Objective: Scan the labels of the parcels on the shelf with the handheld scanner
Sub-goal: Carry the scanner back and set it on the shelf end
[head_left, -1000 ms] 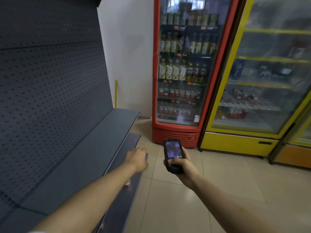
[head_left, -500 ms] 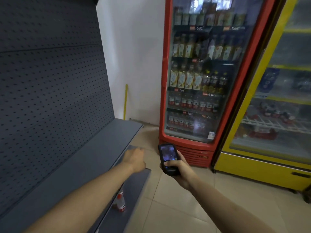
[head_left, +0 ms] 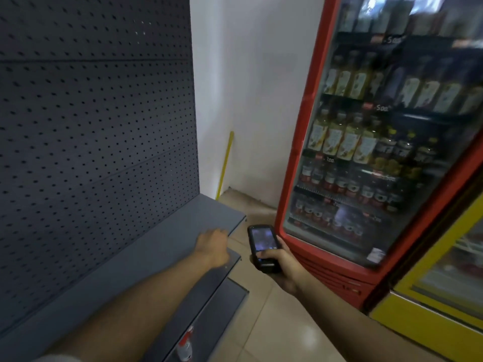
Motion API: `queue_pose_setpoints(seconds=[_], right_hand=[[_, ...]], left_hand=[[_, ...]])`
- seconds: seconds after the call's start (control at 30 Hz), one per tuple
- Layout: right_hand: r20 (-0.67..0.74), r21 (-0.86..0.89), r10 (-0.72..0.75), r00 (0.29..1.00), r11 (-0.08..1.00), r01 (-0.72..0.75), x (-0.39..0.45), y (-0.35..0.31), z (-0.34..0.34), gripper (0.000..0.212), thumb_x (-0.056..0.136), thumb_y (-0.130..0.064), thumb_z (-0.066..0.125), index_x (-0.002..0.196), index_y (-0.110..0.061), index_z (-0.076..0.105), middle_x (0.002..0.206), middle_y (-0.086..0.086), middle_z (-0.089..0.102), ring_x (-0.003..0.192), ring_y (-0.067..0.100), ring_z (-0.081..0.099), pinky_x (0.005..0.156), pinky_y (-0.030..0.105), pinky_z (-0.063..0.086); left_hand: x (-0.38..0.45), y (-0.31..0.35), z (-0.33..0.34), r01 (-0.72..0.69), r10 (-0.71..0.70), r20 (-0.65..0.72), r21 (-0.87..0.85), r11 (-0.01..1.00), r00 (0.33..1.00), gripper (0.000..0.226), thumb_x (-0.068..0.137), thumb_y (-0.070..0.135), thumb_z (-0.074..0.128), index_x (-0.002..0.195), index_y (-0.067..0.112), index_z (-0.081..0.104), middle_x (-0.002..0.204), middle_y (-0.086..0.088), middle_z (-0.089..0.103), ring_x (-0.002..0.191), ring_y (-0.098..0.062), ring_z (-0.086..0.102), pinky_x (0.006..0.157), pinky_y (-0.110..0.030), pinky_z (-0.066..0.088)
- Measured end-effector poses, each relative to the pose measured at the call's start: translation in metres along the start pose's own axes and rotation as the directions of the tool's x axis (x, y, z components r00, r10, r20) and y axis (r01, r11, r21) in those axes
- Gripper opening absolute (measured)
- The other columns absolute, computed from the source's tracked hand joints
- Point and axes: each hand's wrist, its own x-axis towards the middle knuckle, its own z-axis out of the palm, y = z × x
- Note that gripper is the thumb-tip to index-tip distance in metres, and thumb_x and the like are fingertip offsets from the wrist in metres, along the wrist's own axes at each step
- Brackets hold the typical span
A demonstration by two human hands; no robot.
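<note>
My right hand [head_left: 277, 262] grips a black handheld scanner [head_left: 262, 245] with a lit screen, held upright over the floor just right of the shelf's end. My left hand [head_left: 213, 246] reaches out over the front edge of the grey metal shelf [head_left: 146, 246], fingers loosely curled and holding nothing. No parcels are visible on the shelf. The image is blurred.
A dark pegboard back panel [head_left: 91, 142] rises behind the shelf. A small white bottle with a red cap [head_left: 185, 346] stands on the lower shelf level. A red drinks fridge [head_left: 366, 152] and a yellow fridge [head_left: 439, 296] stand to the right on the tiled floor [head_left: 274, 322]. White wall [head_left: 251, 100] behind.
The view has swung left and closer to the shelf and the red fridge. Both hands keep their places relative to each other; the scanner stays in my right hand.
</note>
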Motion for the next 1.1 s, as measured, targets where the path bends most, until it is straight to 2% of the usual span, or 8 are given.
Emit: queue_pose_setpoints(seconds=[0.1,0.27,0.47,0.63,0.8,0.93,1.0,1.1], right_hand=[[0.083,-0.040,0.009,0.997,0.999,-0.006,0.041,-0.022,0.002,0.057,0.078,0.016,0.059,0.123,-0.020,0.056,0.106,0.019,0.066,0.083,0.034,0.069,0.086,0.048,0.051],[0.156,-0.045,0.027,0.987,0.999,-0.020,0.104,-0.048,0.005,0.057,0.079,0.018,0.057,0.127,-0.013,0.054,0.100,0.018,0.067,0.082,0.032,0.067,0.095,0.052,0.049],[0.224,-0.155,0.122,0.967,0.984,-0.088,0.195,-0.072,0.015,0.051,0.079,0.014,0.060,0.118,-0.019,0.059,0.100,0.014,0.067,0.083,0.029,0.065,0.065,0.034,0.056],[0.342,-0.305,0.256,0.904,0.940,-0.150,0.277,-0.085,0.026,0.049,0.075,0.008,0.068,0.118,-0.013,0.060,0.090,0.015,0.070,0.076,0.028,0.067,0.067,0.035,0.056],[0.421,-0.389,0.321,0.849,0.909,-0.151,0.339,-0.083,0.040,0.078,0.058,-0.004,0.076,0.133,-0.012,0.056,0.118,0.022,0.068,0.096,0.036,0.068,0.072,0.037,0.055],[0.400,-0.398,0.402,0.824,0.886,-0.239,0.375,-0.064,0.054,0.069,0.069,0.006,0.071,0.135,-0.008,0.054,0.124,0.023,0.065,0.102,0.040,0.066,0.069,0.037,0.056],[0.370,-0.412,0.453,0.811,0.862,-0.294,0.389,-0.056,0.060,0.068,0.075,0.009,0.070,0.139,0.000,0.048,0.122,0.025,0.062,0.101,0.041,0.064,0.072,0.041,0.056],[0.358,-0.459,0.532,0.768,0.816,-0.351,0.408,-0.045,0.067,0.050,0.086,0.014,0.059,0.132,0.015,0.041,0.112,0.038,0.056,0.097,0.039,0.059,0.079,0.043,0.051]], left_hand=[[0.042,-0.012,-0.009,0.051,-0.051,0.008,-0.019,0.999,0.999,0.033,0.088,0.024,0.057,0.118,0.011,0.053,0.121,-0.009,0.056,0.108,-0.026,0.056,0.093,-0.037,0.048],[0.101,-0.026,-0.018,0.156,-0.156,-0.012,-0.022,0.988,0.988,0.035,0.090,0.027,0.054,0.122,0.013,0.050,0.124,-0.008,0.056,0.111,-0.025,0.056,0.094,-0.034,0.046],[0.161,-0.038,-0.021,0.291,-0.291,-0.010,0.028,0.956,0.957,0.047,0.094,0.032,0.050,0.135,0.011,0.041,0.133,-0.009,0.050,0.121,-0.026,0.051,0.101,-0.037,0.042],[0.200,-0.053,-0.027,0.429,-0.433,-0.018,-0.102,0.898,0.901,0.035,0.095,0.022,0.047,0.126,0.007,0.049,0.130,-0.012,0.052,0.116,-0.026,0.053,0.098,-0.035,0.044],[0.220,-0.067,-0.020,0.545,-0.553,-0.003,-0.165,0.822,0.833,0.042,0.096,0.028,0.046,0.133,0.010,0.044,0.133,-0.011,0.051,0.116,-0.026,0.052,0.096,-0.034,0.042],[0.223,-0.079,-0.004,0.638,-0.634,0.074,-0.149,0.756,0.769,0.046,0.094,0.028,0.045,0.136,0.010,0.042,0.136,-0.012,0.048,0.119,-0.028,0.049,0.100,-0.038,0.042],[0.226,-0.087,0.003,0.671,-0.662,0.106,-0.138,0.729,0.742,0.049,0.093,0.030,0.048,0.136,0.010,0.042,0.136,-0.011,0.048,0.120,-0.028,0.049,0.100,-0.038,0.041],[0.232,-0.100,0.015,0.695,-0.683,0.132,-0.146,0.704,0.719,0.051,0.090,0.030,0.051,0.137,0.011,0.041,0.133,-0.010,0.049,0.117,-0.028,0.051,0.097,-0.037,0.041]])
